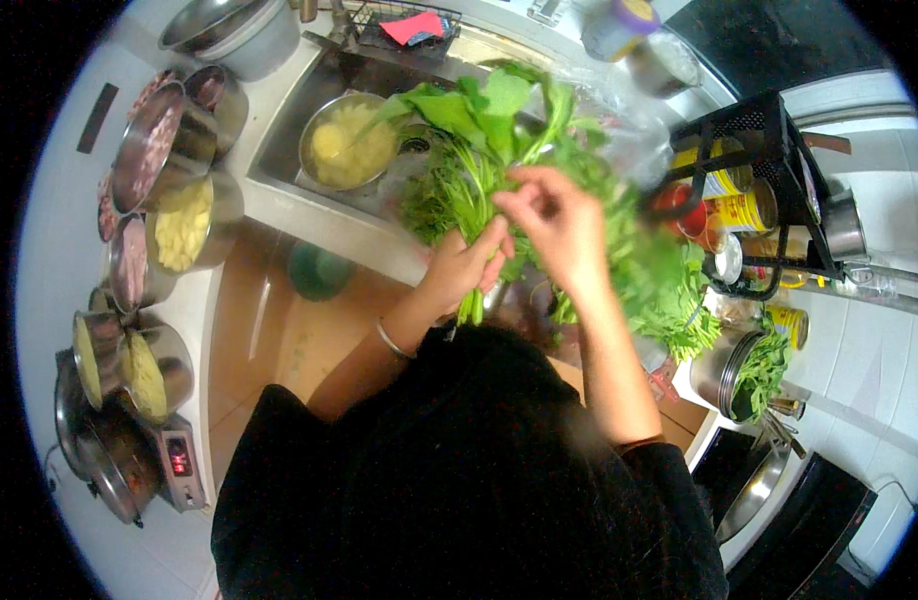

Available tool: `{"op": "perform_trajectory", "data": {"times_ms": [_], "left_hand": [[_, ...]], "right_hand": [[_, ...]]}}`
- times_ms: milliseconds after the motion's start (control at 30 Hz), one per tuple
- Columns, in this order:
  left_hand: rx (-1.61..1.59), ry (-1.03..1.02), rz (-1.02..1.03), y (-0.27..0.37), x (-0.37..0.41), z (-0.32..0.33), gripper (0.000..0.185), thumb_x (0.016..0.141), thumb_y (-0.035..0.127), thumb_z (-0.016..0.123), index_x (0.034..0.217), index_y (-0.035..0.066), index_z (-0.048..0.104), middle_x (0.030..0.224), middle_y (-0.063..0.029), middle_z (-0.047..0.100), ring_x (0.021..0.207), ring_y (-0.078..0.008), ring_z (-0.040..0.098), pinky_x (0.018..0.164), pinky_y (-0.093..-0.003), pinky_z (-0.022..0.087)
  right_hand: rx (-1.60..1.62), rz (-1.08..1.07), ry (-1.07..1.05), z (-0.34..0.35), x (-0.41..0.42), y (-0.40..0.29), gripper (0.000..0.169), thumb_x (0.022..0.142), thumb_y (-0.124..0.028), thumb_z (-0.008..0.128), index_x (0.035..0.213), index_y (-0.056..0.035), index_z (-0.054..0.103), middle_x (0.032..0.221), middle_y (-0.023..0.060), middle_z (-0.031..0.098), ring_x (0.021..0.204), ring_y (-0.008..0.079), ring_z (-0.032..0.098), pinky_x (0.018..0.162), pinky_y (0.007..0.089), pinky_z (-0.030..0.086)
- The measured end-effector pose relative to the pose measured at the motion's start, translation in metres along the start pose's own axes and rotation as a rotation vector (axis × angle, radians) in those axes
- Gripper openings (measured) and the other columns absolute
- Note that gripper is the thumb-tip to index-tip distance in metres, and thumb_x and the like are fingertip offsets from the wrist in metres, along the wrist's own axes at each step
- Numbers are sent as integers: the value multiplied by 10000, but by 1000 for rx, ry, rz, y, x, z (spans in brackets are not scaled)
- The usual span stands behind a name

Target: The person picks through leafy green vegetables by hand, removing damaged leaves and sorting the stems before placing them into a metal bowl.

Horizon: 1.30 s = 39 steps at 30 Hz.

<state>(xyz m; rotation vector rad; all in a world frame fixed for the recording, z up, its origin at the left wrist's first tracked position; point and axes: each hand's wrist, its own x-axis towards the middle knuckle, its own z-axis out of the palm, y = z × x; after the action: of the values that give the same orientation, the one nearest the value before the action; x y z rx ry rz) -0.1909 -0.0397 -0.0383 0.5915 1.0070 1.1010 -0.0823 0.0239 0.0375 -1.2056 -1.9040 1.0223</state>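
A bunch of leafy green vegetables (489,120) is held upright by its stems in my left hand (470,262), over the counter edge beside the sink. The cut stem ends stick out below my fist. My right hand (556,217) is just to the right of the stems, with thumb and fingers bent close together. Whether a leaf or stem is between those fingertips is hard to tell. More greens (673,300) lie in a pile to the right, partly behind my right forearm. Feathery dark green herbs (425,202) are left of the held stems.
The sink (279,142) holds a metal bowl of peeled, cut potatoes (350,142). Metal bowls of meat (155,142) and cut potato pieces (181,225) line the left counter. A black rack (774,165) with cans and a pot of greens (759,375) stand right. A green bin (320,270) is below.
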Motion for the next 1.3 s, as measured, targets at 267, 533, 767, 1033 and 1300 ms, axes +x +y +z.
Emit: {"op": "perform_trajectory", "data": {"times_ms": [267,533,767,1033,1300], "left_hand": [[-239,-24,28,7,-2,-9,560,944,481,220,890,11,521,516,-10,380,421,-99,347,423,-243,337],[-99,101,211,1,4,-20,327,931,378,398,864,73,495,614,-1,425,536,-105,426,526,-255,406],[-606,251,276,29,22,-70,201,926,302,450,806,142,458,667,31,403,598,-114,419,638,-296,422],[-594,190,288,60,4,-66,180,915,263,467,849,96,451,689,-7,412,634,-144,438,660,-328,427],[-368,166,265,47,8,-37,226,922,313,455,848,100,440,656,-5,388,613,-142,434,646,-310,435]], "right_hand": [[532,278,-12,3,-3,18,109,825,-102,619,870,-4,602,696,7,590,544,59,526,485,185,419],[707,72,-233,1,-22,7,99,868,-92,555,913,-4,564,815,50,614,699,113,570,639,240,457],[652,-265,-748,-31,-63,-14,121,787,-105,658,804,-23,571,778,57,592,728,133,568,636,281,445],[-555,-84,-126,0,-29,39,462,798,-204,635,1160,41,484,1048,226,581,921,301,599,809,362,467],[-69,98,-295,56,-31,4,604,758,-280,680,1197,33,409,961,230,601,866,347,608,762,398,480]]}}
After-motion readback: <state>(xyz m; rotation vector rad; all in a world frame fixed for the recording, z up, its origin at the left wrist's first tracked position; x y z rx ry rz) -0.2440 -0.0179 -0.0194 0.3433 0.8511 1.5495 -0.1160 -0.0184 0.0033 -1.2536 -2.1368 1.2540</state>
